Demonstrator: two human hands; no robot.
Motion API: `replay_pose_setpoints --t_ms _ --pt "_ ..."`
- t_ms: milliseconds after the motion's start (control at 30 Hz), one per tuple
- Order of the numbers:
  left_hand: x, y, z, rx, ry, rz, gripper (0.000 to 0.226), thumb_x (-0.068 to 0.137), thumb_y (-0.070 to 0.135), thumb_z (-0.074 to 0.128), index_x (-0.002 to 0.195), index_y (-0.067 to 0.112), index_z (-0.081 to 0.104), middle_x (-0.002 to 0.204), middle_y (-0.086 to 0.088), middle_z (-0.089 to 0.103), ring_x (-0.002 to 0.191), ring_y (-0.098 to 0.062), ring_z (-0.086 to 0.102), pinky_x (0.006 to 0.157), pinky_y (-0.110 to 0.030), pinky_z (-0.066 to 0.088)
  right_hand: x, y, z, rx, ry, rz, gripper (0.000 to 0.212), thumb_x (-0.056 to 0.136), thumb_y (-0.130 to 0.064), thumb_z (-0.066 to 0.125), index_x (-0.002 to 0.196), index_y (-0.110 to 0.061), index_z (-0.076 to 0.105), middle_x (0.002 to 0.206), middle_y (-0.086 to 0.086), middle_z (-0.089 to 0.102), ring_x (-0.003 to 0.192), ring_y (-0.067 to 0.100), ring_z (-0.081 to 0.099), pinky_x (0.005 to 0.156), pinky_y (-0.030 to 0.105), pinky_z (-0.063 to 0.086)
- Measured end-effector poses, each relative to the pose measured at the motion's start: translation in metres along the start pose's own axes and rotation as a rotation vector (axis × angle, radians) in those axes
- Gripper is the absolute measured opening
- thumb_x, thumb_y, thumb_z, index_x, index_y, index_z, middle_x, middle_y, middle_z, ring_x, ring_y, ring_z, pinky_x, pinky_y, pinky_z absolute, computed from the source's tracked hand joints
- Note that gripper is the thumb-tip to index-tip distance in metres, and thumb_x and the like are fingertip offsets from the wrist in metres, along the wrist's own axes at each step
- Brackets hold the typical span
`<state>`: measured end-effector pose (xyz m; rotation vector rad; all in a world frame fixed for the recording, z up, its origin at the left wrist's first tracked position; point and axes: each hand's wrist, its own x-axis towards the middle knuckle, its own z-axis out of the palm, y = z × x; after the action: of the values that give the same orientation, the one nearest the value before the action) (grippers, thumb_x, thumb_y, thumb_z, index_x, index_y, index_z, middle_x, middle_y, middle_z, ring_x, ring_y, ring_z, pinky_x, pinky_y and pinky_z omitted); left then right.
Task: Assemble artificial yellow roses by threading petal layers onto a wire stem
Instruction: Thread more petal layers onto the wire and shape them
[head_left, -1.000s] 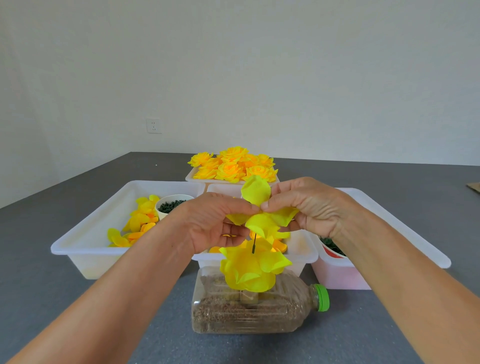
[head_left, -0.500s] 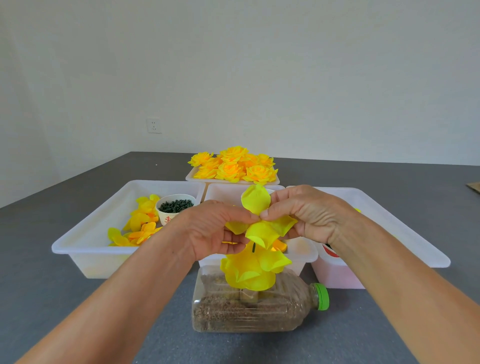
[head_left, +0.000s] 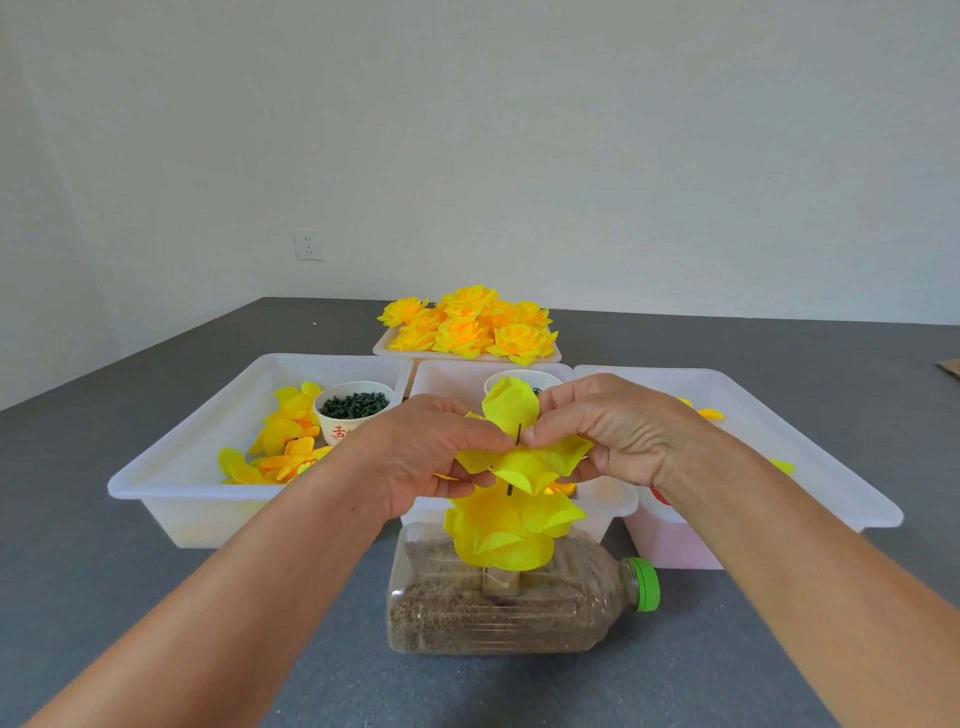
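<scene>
A dark wire stem (head_left: 519, 434) stands upright from a sand-filled plastic bottle (head_left: 498, 608) lying on its side. A yellow petal layer (head_left: 524, 467) sits on the wire, whose tip pokes up through its centre. My left hand (head_left: 421, 457) and my right hand (head_left: 618, 431) pinch this layer on either side of the wire. Below it, larger yellow petal layers (head_left: 506, 525) hang stacked on the same stem, just above the bottle.
Three white bins stand behind the bottle: the left bin (head_left: 171, 483) holds loose yellow petals (head_left: 280, 441) and a cup of green pieces (head_left: 353, 410). A tray of finished yellow roses (head_left: 472, 327) sits farther back. The bottle's green cap (head_left: 644, 584) points right.
Both hands pushed the petal layer down the wire, so the stem's tip now shows above its centre. The layer sits closer to the stacked petals.
</scene>
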<state>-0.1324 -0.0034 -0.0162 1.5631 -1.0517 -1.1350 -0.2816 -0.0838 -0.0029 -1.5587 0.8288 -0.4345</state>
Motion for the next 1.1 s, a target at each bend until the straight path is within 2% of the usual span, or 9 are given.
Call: replay_pose_setpoints --t_ms 100,167,300,467,567,900,1100 --pt "0.001 -0.002 0.001 0.025 0.058 -0.006 0.01 0.077 0.011 0.072 0.072 0.016 0.065 0.073 -0.005 0.069 0.075 -0.02 0.065 0.09 -0.038 0.049 0.0 0.002 0.001 -0.028 0.002 0.016 0.014 0.077 0.006 0.064 0.075 -0.007 0.063 0.07 0.008 0.064 0.058 0.017 0.061 0.06 0.029 0.052" --pt "0.0 -0.002 0.002 0.035 0.075 -0.017 0.009 0.075 0.012 0.073 0.073 0.017 0.065 0.084 -0.007 0.069 0.091 -0.024 0.063 0.097 -0.04 0.046 0.0 0.004 0.001 -0.046 -0.004 0.031 0.013 0.077 0.006 0.064 0.078 -0.007 0.063 0.071 0.008 0.064 0.057 0.016 0.061 0.058 0.027 0.053" --pt "-0.001 -0.004 0.003 0.048 0.114 -0.024 0.018 0.072 0.01 0.076 0.063 0.02 0.064 0.074 0.002 0.067 0.086 -0.016 0.059 0.089 -0.034 0.043 0.003 0.007 0.002 -0.071 -0.016 0.052 0.014 0.077 0.005 0.065 0.083 -0.007 0.064 0.072 0.007 0.063 0.056 0.014 0.06 0.054 0.024 0.05" --pt "0.001 -0.009 0.004 0.093 0.136 -0.027 0.019 0.072 0.014 0.077 0.061 0.021 0.063 0.072 0.005 0.064 0.081 -0.011 0.056 0.08 -0.031 0.043 0.005 0.013 0.003 -0.108 -0.013 0.063 0.019 0.076 0.004 0.068 0.089 -0.008 0.062 0.077 0.008 0.062 0.06 0.013 0.059 0.059 0.024 0.05" --pt "0.001 -0.011 0.004 0.108 0.141 -0.023 0.016 0.073 0.017 0.077 0.065 0.02 0.063 0.071 0.006 0.063 0.076 -0.008 0.054 0.073 -0.028 0.043 0.006 0.015 0.003 -0.112 -0.01 0.07 0.025 0.075 0.004 0.069 0.096 -0.007 0.063 0.082 0.01 0.063 0.066 0.016 0.06 0.068 0.029 0.051" --pt "0.004 -0.017 0.003 0.147 0.154 -0.036 0.016 0.07 0.019 0.079 0.076 0.018 0.064 0.083 0.003 0.062 0.079 -0.009 0.052 0.074 -0.028 0.042 0.008 0.018 0.003 -0.145 0.019 0.09 0.037 0.075 0.002 0.07 0.111 0.002 0.063 0.093 0.013 0.065 0.081 0.022 0.061 0.087 0.04 0.049" --pt "0.005 -0.02 0.003 0.112 0.146 -0.039 0.016 0.071 0.016 0.079 0.07 0.018 0.062 0.076 0.006 0.061 0.076 -0.007 0.052 0.068 -0.024 0.041 0.01 0.02 0.002 -0.156 0.02 0.083 0.035 0.074 0.001 0.07 0.108 -0.001 0.065 0.092 0.011 0.065 0.083 0.021 0.06 0.09 0.042 0.049"
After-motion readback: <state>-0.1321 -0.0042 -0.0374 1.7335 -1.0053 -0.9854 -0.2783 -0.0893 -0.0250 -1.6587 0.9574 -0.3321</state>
